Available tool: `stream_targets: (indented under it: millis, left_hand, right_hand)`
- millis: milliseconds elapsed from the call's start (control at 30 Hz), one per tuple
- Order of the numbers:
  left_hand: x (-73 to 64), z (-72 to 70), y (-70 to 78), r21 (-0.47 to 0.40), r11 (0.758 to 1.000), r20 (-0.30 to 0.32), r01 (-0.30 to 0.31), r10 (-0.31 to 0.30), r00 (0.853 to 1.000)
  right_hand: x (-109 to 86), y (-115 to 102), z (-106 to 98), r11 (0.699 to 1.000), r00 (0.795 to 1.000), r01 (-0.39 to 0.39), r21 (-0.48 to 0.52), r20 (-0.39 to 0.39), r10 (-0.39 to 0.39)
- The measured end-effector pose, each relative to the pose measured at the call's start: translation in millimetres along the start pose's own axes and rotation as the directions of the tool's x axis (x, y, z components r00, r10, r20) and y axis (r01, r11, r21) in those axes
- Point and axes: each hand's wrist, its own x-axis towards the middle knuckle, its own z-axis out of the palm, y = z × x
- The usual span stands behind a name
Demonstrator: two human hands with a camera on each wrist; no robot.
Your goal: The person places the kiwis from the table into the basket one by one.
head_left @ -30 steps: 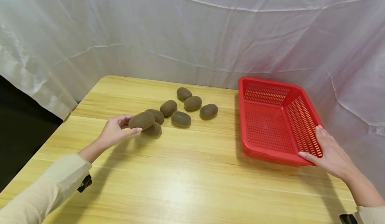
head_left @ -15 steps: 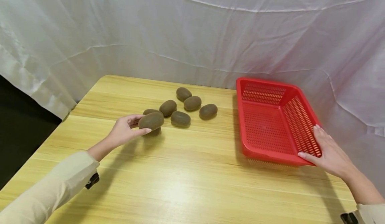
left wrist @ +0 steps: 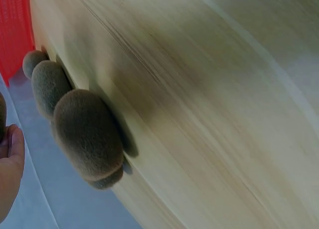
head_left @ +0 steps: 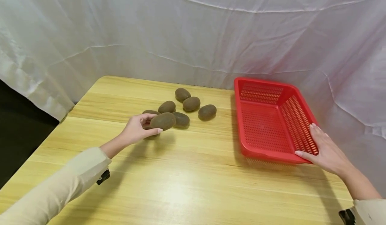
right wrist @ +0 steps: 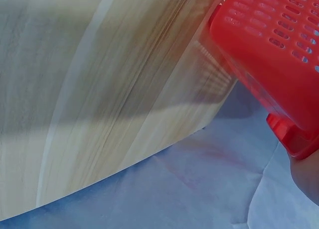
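Note:
In the head view my left hand [head_left: 137,130] pinches a brown kiwi [head_left: 163,121] between thumb and fingers, raised over the table with its shadow below. More kiwis lie just behind it, among them one kiwi [head_left: 207,112] at the right of the group. My right hand [head_left: 330,151] grips the near right corner of a red plastic basket [head_left: 265,156], thumb over the rim. The basket holds nothing. The left wrist view shows several kiwis [left wrist: 88,134] close up, with part of the left hand [left wrist: 11,164] at the edge. In the right wrist view the basket [right wrist: 269,55] fills the upper right.
A light wooden table [head_left: 181,184] carries everything. White cloth [head_left: 193,34] hangs behind its far edge and along the sides. A dark area [head_left: 21,131] lies beyond the left edge.
My left hand has carried the kiwi to the right, across the front of the other kiwis. The right hand keeps its grip, and the basket has shifted slightly left in view.

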Motion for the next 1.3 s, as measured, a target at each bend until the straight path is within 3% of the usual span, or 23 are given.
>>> stream_targets:
  millis: [367,733,1000,1300]
  left_hand:
    - [4.3,9.5,6.7,0.001,1.0,-0.012,-0.009,0.009,1.0]
    - [9.2,21.3,13.3,-0.045,0.999,0.034,-0.022,0.024,0.999]
    - [19.0,32.5,22.7,-0.045,0.998,0.047,-0.039,0.041,0.998]
    - [34.3,53.1,33.6,-0.113,0.989,0.068,-0.094,0.102,0.992]
  right_hand:
    - [6.0,-1.8,-1.3,1.0,1.0,0.012,0.006,0.007,-0.012]
    - [12.2,-2.9,1.0,1.0,1.0,0.005,0.024,0.025,-0.006]
    - [14.4,-3.8,0.7,0.999,1.0,0.001,0.042,0.025,-0.002]
    - [13.6,-2.4,1.3,0.999,1.0,-0.001,0.032,0.02,0.0]
